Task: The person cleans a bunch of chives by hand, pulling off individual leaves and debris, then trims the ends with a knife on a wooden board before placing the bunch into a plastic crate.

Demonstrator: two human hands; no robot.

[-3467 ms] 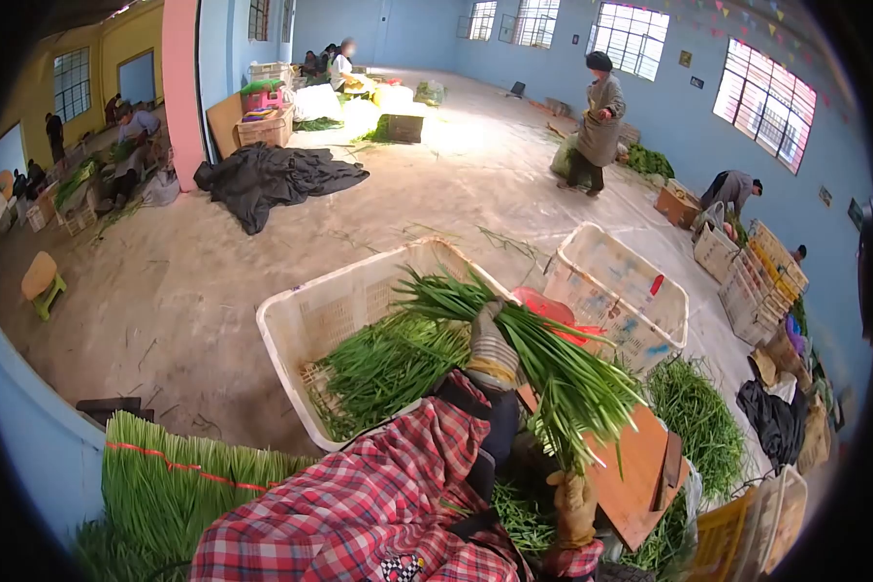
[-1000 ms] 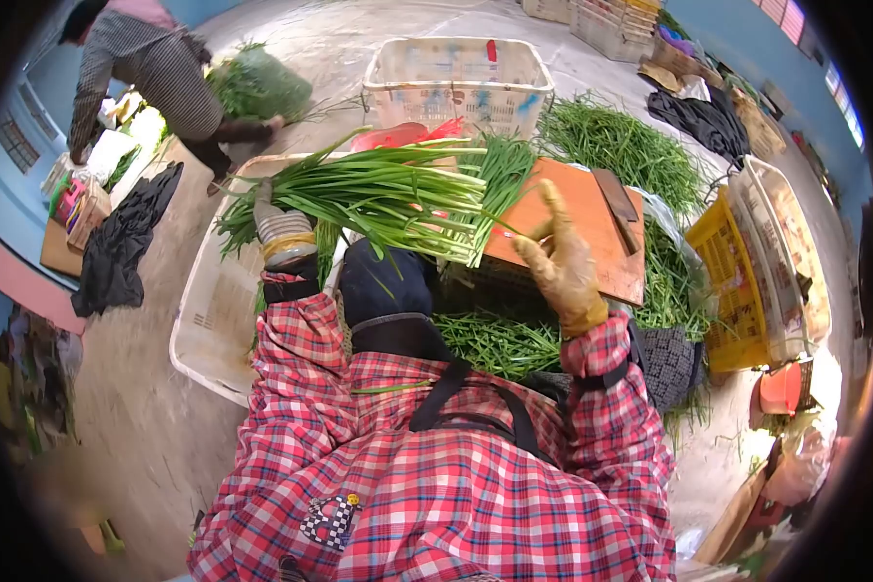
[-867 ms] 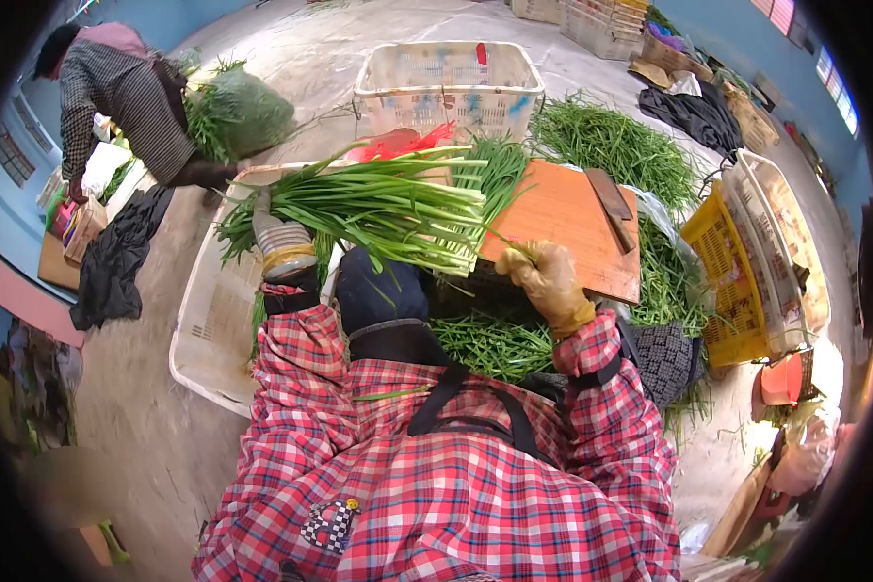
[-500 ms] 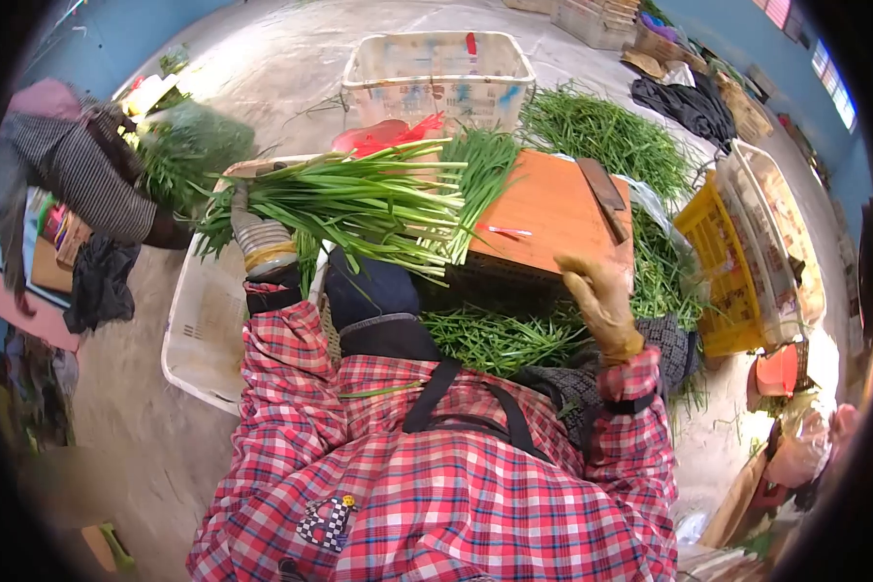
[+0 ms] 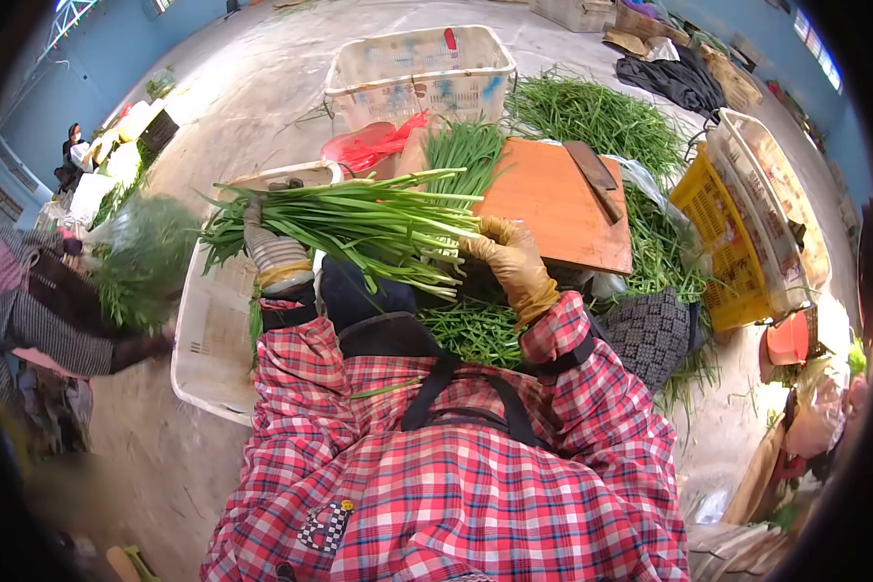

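Note:
A large bunch of garlic chives (image 5: 359, 223) lies level in front of me, leafy tips to the left and pale stem ends to the right. My left hand (image 5: 267, 242), in a grey glove, is wrapped round its leafy side. My right hand (image 5: 510, 257), in a tan rubber glove, pinches at the pale stem ends. Behind it stands an orange-brown board (image 5: 563, 204) with another bunch of chives (image 5: 464, 155) at its left edge. A dark cleaver (image 5: 592, 179) rests on the board's right side.
Loose chives (image 5: 592, 116) are heaped behind the board. White crates stand at the back (image 5: 417, 85) and left (image 5: 204, 339), with red plastic (image 5: 383, 144) between them. A yellow crate (image 5: 713, 252) is at right. A co-worker (image 5: 29, 281) bends at left beside bagged greens (image 5: 145, 262).
My right hand has moved left from the board's front corner to the stem ends, its fingers closing there. The left hand keeps its bunch. The co-worker has moved lower and further left in view.

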